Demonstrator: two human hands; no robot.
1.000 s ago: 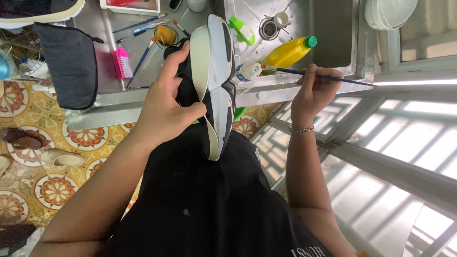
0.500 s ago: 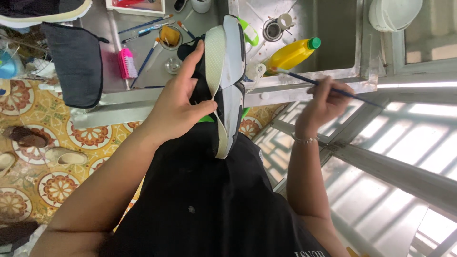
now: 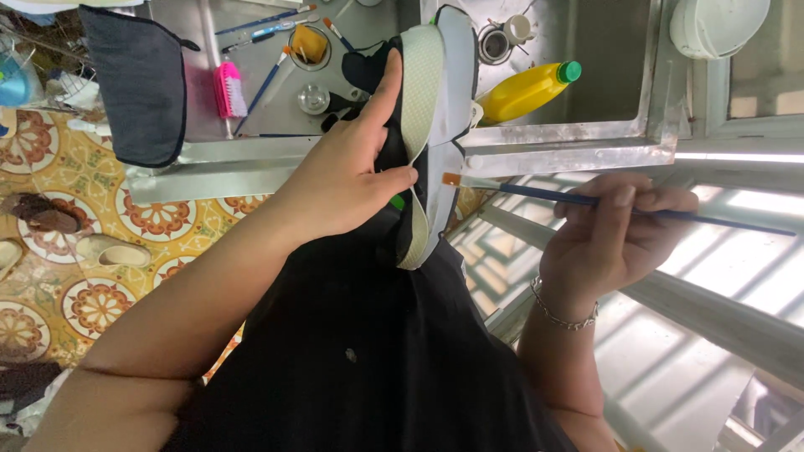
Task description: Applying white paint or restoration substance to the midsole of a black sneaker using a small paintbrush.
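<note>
My left hand (image 3: 347, 172) grips a black sneaker with a thick white sole (image 3: 435, 109), holding it upright on edge above my dark-clothed lap. My right hand (image 3: 615, 230), with a thin bracelet at the wrist, pinches a long blue-handled paintbrush (image 3: 586, 199). The brush lies level, and its small orange-tipped head touches the white sole's side near the middle of the shoe.
A metal worktop (image 3: 536, 138) holds a yellow bottle with a green cap (image 3: 523, 90), a pink scrub brush (image 3: 228, 89), several loose brushes, a small cup of yellow liquid (image 3: 310, 43) and a dark cloth (image 3: 138, 84). Patterned floor tiles (image 3: 92, 301) with sandals lie at left.
The view has shifted so the shoe sits more centred. My right hand came down and inward, bringing the brush tip from above the worktop onto the shoe's white sole.
</note>
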